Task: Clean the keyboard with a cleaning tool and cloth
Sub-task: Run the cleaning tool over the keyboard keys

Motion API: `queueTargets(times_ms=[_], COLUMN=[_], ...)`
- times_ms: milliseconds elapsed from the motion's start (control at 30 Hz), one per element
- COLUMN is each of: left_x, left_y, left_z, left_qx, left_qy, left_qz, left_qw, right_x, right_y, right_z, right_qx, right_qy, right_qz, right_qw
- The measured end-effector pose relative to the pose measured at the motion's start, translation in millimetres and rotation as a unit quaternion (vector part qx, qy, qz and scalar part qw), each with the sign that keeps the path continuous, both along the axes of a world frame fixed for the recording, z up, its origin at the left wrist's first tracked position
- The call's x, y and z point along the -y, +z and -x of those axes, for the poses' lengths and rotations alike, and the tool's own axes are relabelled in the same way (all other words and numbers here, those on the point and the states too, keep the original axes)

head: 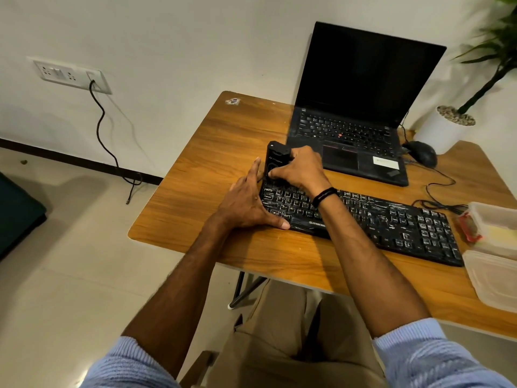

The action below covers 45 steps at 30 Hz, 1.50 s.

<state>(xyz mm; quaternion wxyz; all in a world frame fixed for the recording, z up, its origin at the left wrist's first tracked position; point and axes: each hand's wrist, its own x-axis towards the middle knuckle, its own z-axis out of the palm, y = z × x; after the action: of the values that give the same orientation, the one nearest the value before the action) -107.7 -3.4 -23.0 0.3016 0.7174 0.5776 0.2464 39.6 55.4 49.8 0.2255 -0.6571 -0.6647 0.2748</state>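
While our right hand [300, 169] curls around the black cleaning tool [275, 156] at the far left corner of the keyboard [377, 219], our left hand [246, 203] lies with straight fingers on the keyboard's left end. We judge the tool light, rigid and smooth, best held at its middle. It stands nearly upright, and the keyboard's long axis runs across the table [209, 152] from far left to near right

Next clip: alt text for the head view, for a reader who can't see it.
A person's right hand holds a black cleaning tool at the far left corner of a black keyboard on a wooden table, while the left hand presses on the keyboard's left end. An open laptop with a dark screen sits behind.
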Motion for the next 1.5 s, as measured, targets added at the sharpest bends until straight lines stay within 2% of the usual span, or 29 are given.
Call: queueTargets(times_ms=[167, 233, 300, 433, 533, 567, 667, 733, 800, 900, 1033, 1133, 1267, 1400, 1500], left_x=[0.2, 0.5, 0.2, -0.9, -0.5, -0.7, -1.0, -1.5, -1.9, -2.8, -2.6, -2.9, -3.1, -3.4, -3.4], left_y=[-0.2, 0.2, 0.4, 0.0, -0.1, -0.4, -1.2, -1.7, -1.6, -2.3, -3.5, -2.2, -4.0, -4.9, -4.1], left_z=[1.4, -0.1, -0.5, -0.3, 0.2, 0.2, 0.5, 0.9, 0.2, 0.0, 0.8, 0.4, 1.8, 2.5, 2.1], left_qx=[0.0, -0.003, -0.004, -0.008, -0.008, -0.007, -0.007, -0.006, -0.007, -0.011, -0.008, -0.01, -0.006, -0.006, -0.002], left_qy=[0.001, 0.0, 0.0, 0.0, 0.005, 0.006, 0.006, 0.004, 0.003, 0.004, 0.006, 0.006, 0.003, 0.004, 0.004], left_qz=[0.0, -0.001, -0.002, 0.003, 0.001, 0.001, 0.002, 0.003, 0.001, 0.0, 0.002, -0.001, -0.003, 0.0, 0.005], left_qw=[1.0, 1.0, 1.0, 1.0, 1.0, 1.0, 1.0, 1.0, 1.0, 1.0, 1.0, 1.0, 1.0, 1.0, 1.0], right_x=[-5.2, -6.3, -5.0, 1.4, 11.1, 11.2, 5.2, 0.3, -2.7, -2.7, 2.8, -0.6, 3.0, 3.9, 2.8], right_y=[14.1, 16.3, 17.6, 12.8, 7.1, 4.3, 5.2, 7.3, 7.1, 2.5, 1.0, 0.7, -1.2, -1.6, -3.0], right_z=[-29.8, -48.6, -59.8, -43.1, -12.6, -6.0, -7.4, -21.7, -37.1, -40.4, -28.3, -29.9, -23.8, -13.3, -7.9], right_qx=[0.118, 0.138, 0.122, 0.053, -0.075, -0.093, -0.011, 0.052, 0.078, 0.065, -0.043, -0.02, -0.01, 0.009, 0.009], right_qy=[-0.047, -0.084, -0.099, -0.063, -0.005, 0.007, 0.005, -0.042, -0.092, -0.095, -0.05, -0.082, -0.028, -0.057, -0.029], right_qz=[0.003, 0.014, 0.033, 0.021, 0.034, 0.038, 0.017, -0.004, -0.018, -0.018, 0.027, -0.01, 0.008, -0.046, -0.018], right_qw=[0.992, 0.987, 0.987, 0.996, 0.997, 0.995, 1.0, 0.998, 0.993, 0.993, 0.997, 0.996, 1.0, 0.997, 0.999])
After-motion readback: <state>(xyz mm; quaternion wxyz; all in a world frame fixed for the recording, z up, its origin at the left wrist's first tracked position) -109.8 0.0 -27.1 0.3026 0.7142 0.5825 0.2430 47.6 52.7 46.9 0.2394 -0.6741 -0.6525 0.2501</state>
